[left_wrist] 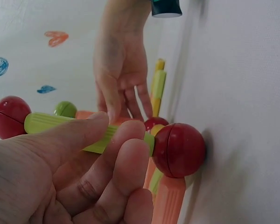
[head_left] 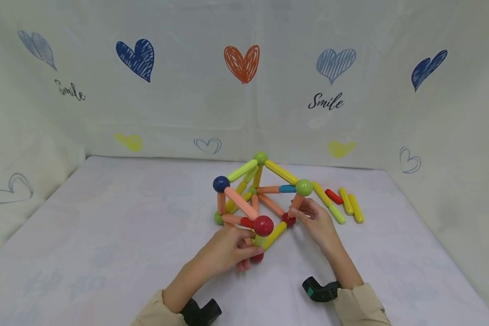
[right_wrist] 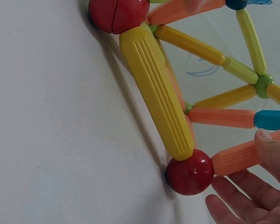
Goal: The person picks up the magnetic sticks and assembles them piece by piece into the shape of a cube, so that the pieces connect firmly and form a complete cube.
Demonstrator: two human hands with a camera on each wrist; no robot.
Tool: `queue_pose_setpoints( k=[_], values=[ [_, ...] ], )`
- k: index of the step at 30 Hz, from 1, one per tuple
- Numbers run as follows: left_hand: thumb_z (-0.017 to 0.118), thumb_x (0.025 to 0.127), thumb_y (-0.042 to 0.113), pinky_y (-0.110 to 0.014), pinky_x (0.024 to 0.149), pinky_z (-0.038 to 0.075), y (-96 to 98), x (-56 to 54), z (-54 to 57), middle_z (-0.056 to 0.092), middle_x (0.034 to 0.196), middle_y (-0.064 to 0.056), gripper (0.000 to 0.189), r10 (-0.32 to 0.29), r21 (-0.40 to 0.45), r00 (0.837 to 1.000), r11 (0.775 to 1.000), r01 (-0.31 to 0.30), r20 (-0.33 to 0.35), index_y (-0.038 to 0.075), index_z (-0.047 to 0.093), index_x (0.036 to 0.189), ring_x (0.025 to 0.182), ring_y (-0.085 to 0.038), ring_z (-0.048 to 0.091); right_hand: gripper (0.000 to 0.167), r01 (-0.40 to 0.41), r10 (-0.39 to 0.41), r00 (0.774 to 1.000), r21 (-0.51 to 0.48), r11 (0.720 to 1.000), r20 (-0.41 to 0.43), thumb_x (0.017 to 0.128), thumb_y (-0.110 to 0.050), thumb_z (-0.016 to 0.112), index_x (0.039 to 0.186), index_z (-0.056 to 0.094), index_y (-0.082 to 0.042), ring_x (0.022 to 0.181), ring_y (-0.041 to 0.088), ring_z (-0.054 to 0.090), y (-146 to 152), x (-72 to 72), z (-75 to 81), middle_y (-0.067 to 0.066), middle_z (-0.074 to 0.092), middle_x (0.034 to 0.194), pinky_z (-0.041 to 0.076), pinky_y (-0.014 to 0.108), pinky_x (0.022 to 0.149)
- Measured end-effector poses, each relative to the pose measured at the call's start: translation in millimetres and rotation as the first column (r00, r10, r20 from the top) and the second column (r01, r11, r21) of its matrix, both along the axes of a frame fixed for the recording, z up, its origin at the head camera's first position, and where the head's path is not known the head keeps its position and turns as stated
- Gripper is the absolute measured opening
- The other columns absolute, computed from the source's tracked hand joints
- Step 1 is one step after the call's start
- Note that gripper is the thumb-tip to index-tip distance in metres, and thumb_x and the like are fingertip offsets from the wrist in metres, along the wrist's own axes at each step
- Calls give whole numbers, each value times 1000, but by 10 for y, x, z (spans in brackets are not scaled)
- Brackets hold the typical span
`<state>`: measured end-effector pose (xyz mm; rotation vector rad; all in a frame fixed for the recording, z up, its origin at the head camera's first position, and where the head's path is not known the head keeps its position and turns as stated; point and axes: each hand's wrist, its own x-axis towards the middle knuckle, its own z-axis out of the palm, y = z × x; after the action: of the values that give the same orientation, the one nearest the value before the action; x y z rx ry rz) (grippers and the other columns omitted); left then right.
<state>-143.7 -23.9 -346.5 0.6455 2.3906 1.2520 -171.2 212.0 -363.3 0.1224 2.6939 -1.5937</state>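
Note:
A frame of magnetic sticks and balls stands mid-table. At its front corner, my left hand (head_left: 226, 250) pinches an upright light green stick (left_wrist: 45, 124) between thumb and fingers. That stick joins an upper red ball (head_left: 263, 225) to a lower red ball (left_wrist: 185, 150) at the tabletop. My right hand (head_left: 318, 225) holds an orange stick (right_wrist: 234, 157) at the right corner, thumb on one side and fingers behind. Above this stick is a green ball (head_left: 304, 187); below it, another red ball (right_wrist: 190, 172). A yellow stick (right_wrist: 156, 93) runs along the table between the two lower red balls.
Behind, the frame rises to a green ball (head_left: 261, 158) at its peak, with a blue ball (head_left: 221, 184) on the left. Loose yellow sticks (head_left: 356, 208), a short red stick (head_left: 333, 196) and a light green stick (head_left: 337, 214) lie to the right. A heart-printed curtain (head_left: 285, 113) hangs behind.

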Motion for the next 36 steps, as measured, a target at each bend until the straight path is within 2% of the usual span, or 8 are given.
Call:
queue_pose_setpoints(
  k=[4, 10, 16, 19, 22, 26, 30, 36],
  values=[
    [68, 84, 20, -23, 50, 46, -69, -44, 14, 59, 54, 2, 23, 22, -36, 1000, 999, -22, -5, 7, 67, 103, 48, -16, 60, 37, -63, 66, 997, 56, 996, -48, 92, -30, 58, 122, 54, -10, 114, 25, 53, 52, 19, 8, 10, 61, 118, 42, 45, 99],
    [69, 84, 22, -23, 53, 45, -200, -138, 23, 59, 55, 1, 34, 117, -106, 993, 988, -116, 6, 6, 63, 113, 49, -16, 59, 31, -194, 207, 972, 113, 974, -113, 91, -25, 59, 117, 57, -7, 106, 24, 58, 127, 42, -11, 9, 64, 111, 47, 44, 93],
    [70, 83, 21, -25, 54, 46, -327, -219, 47, 59, 58, -1, 40, 243, -140, 970, 961, -240, 7, 5, 61, 118, 50, -17, 58, 28, -296, 313, 942, 140, 945, -121, 91, -25, 60, 114, 58, -9, 105, 23, 58, 99, 65, -19, 5, 64, 111, 49, 42, 90],
    [70, 82, 21, -24, 55, 45, -375, -255, 51, 59, 59, -1, 40, 287, -157, 958, 946, -285, -13, 5, 60, 118, 51, -16, 57, 29, -337, 358, 924, 156, 929, -134, 90, -22, 60, 115, 58, -8, 104, 23, 59, 62, 86, -20, 6, 65, 108, 49, 41, 89],
    [70, 83, 21, -25, 54, 43, -409, -286, 39, 59, 60, -2, 37, 306, -168, 950, 935, -312, -60, 5, 61, 115, 50, -16, 57, 30, -348, 373, 916, 171, 922, -146, 90, -19, 61, 117, 56, -7, 101, 22, 59, 14, 106, -16, 6, 66, 104, 51, 38, 87],
    [69, 83, 20, -25, 53, 41, -428, -317, 10, 59, 61, -2, 34, 320, -160, 942, 929, -333, -103, 6, 62, 113, 50, -16, 55, 26, -317, 346, 925, 183, 931, -157, 88, -17, 63, 113, 58, -9, 100, 20, 60, -65, 128, -5, 2, 66, 100, 52, 30, 83],
    [68, 84, 21, -25, 52, 40, -422, -330, -10, 58, 61, -1, 33, 322, -155, 939, 928, -338, -118, 7, 63, 113, 51, -15, 54, 20, -279, 314, 934, 205, 938, -168, 88, -16, 63, 106, 58, -11, 100, 20, 60, -116, 148, 0, 1, 66, 98, 52, 30, 81],
    [69, 84, 24, -24, 51, 40, -389, -319, -2, 57, 63, -1, 37, 321, -191, 941, 922, -337, -110, 8, 62, 116, 53, -14, 53, 14, -256, 292, 943, 214, 943, -158, 89, -15, 61, 103, 58, -14, 101, 19, 59, -110, 146, 7, -2, 66, 96, 50, 31, 82]
  ],
)
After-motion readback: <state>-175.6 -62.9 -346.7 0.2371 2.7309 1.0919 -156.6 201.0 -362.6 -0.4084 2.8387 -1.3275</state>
